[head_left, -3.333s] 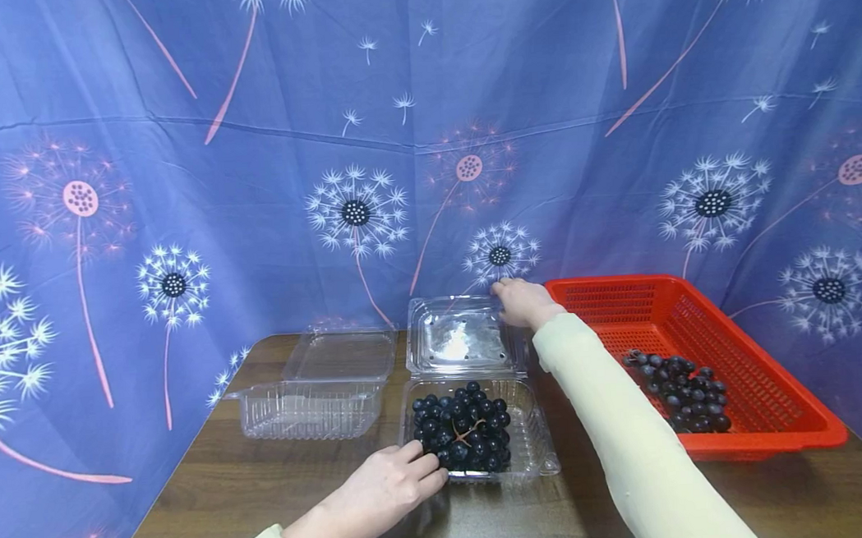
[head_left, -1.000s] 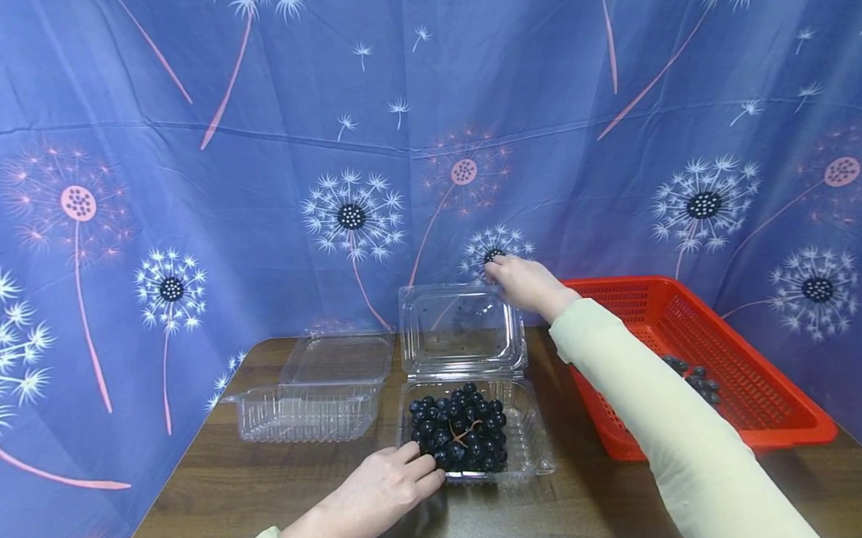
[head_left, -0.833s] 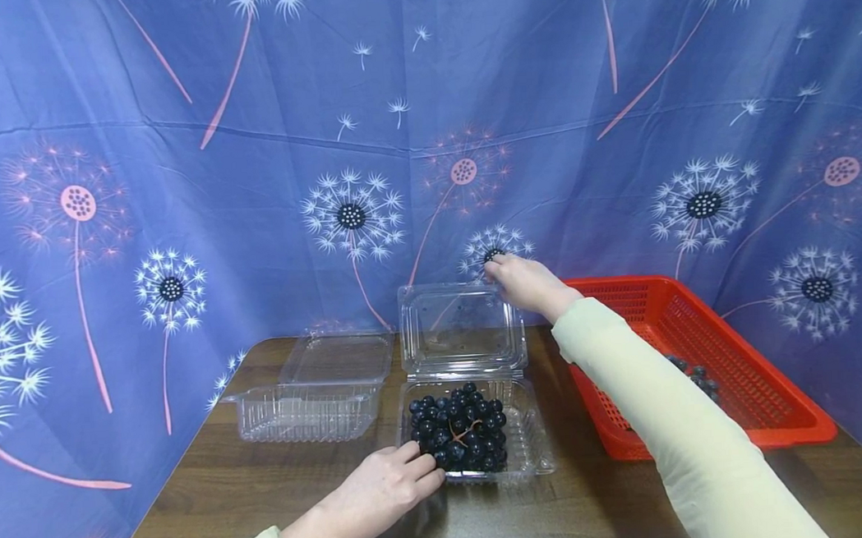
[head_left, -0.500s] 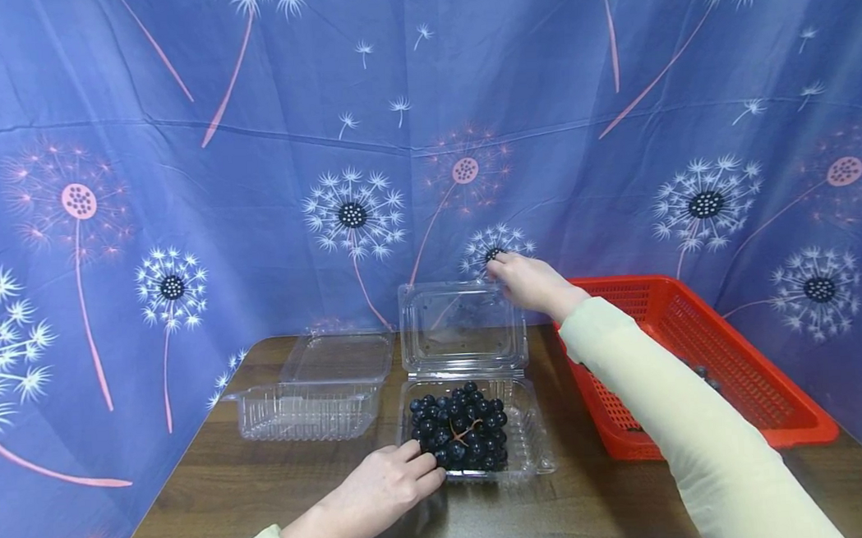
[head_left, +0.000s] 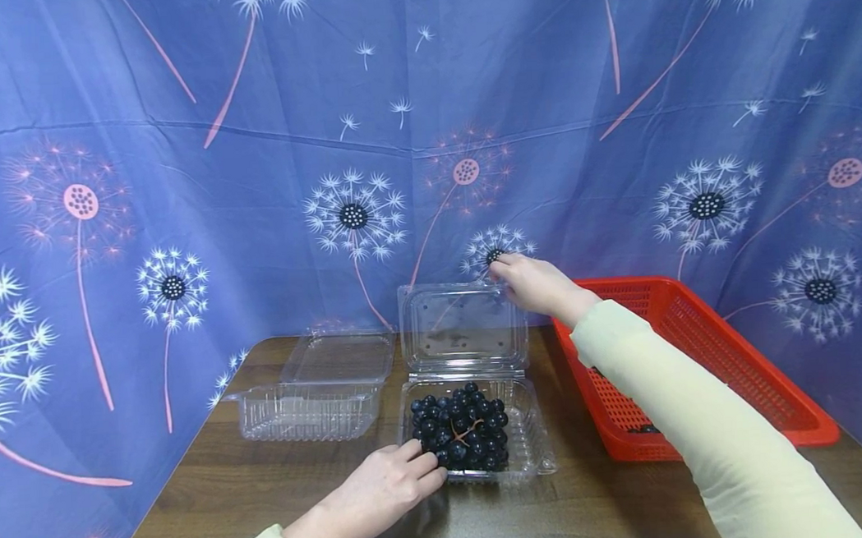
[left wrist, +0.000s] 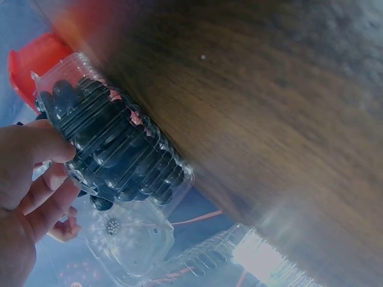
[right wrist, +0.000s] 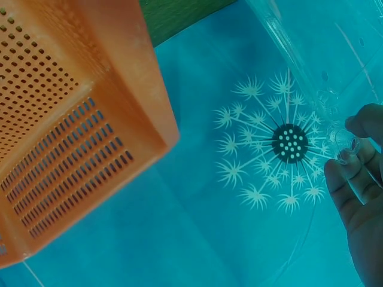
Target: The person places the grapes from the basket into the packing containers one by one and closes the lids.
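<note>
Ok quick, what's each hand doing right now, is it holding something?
Left hand: closed, pinching the near edge of the clear container with the dark grapes.
Right hand: closed, pinching a corner of that container's open lid.

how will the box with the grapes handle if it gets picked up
The box has thin-looking, ribbed clear walls, so it may flex when squeezed. The grapes sit mostly toward its left side, so it could tip that way. The lid stands raised at the back, so it might swing.

Grapes (head_left: pixel 441 438) are black, basket (head_left: pixel 732 345) red, cloth (head_left: pixel 264 205) dandelion-patterned blue.
</note>
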The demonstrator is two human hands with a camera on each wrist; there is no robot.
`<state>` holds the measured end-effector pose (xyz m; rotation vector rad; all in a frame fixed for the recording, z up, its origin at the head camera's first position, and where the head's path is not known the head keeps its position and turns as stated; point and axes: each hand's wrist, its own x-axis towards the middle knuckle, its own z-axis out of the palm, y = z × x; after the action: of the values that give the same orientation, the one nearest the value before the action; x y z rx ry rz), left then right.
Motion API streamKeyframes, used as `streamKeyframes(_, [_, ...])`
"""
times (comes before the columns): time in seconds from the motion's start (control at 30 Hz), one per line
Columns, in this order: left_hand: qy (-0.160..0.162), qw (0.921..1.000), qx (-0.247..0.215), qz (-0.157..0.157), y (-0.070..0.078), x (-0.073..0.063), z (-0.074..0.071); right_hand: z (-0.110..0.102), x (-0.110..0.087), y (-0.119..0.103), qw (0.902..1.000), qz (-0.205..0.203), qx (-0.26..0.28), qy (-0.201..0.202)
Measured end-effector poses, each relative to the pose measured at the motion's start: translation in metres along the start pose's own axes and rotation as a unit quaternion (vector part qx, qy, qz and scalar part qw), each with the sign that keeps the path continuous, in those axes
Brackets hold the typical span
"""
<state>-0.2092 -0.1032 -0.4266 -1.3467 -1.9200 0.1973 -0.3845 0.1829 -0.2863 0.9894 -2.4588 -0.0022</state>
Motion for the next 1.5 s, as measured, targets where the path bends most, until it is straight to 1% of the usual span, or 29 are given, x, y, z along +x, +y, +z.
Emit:
streamKeyframes(0.2, [0.005, 1.0, 0.008, 0.003, -0.001, 0.001, 0.0, -0.004, -0.003, -0.002, 1.0, -0.002, 0.0, -0.002])
streamKeyframes(0.47, [0.012, 0.9999, 0.003, -0.002, 0.0, 0.004, 0.001, -0.007, -0.009, 0.001, 1.0, 0.001, -0.001, 0.002])
streamKeyframes(0.57, [-0.002, 1.0, 0.001, -0.009, 0.001, 0.005, 0.0, -0.005, -0.012, 0.003, 1.0, -0.004, -0.002, 0.009])
streamKeyframes(0.7, [-0.005, 0.9999, 0.005, -0.011, 0.002, 0.006, 0.001, -0.006, -0.017, 0.003, 0.9998, -0.012, 0.002, 0.017])
streamKeyframes(0.8, [0.005, 0.9999, 0.006, -0.007, 0.001, 0.007, 0.002, -0.008, -0.02, 0.002, 0.9997, -0.015, 0.004, 0.019])
streamKeyframes(0.9, [0.013, 0.9999, 0.006, -0.005, 0.001, 0.009, 0.0, -0.009, -0.022, 0.0, 0.9996, -0.019, 0.006, 0.02])
streamKeyframes(1.03, [0.019, 0.9998, 0.008, -0.004, 0.001, 0.013, -0.007, -0.011, -0.024, -0.001, 0.9992, -0.027, 0.005, 0.028])
streamKeyframes(1.17, [0.022, 0.9997, 0.006, -0.006, 0.001, 0.015, -0.011, -0.013, -0.027, -0.003, 0.9987, -0.038, 0.008, 0.033])
streamKeyframes(1.27, [0.023, 0.9997, 0.006, -0.006, 0.001, 0.015, -0.009, -0.016, -0.03, -0.004, 0.9983, -0.044, 0.014, 0.034])
streamKeyframes(1.5, [0.014, 0.9998, -0.006, -0.014, 0.002, 0.01, 0.003, -0.019, -0.036, -0.006, 0.9974, -0.054, 0.021, 0.044])
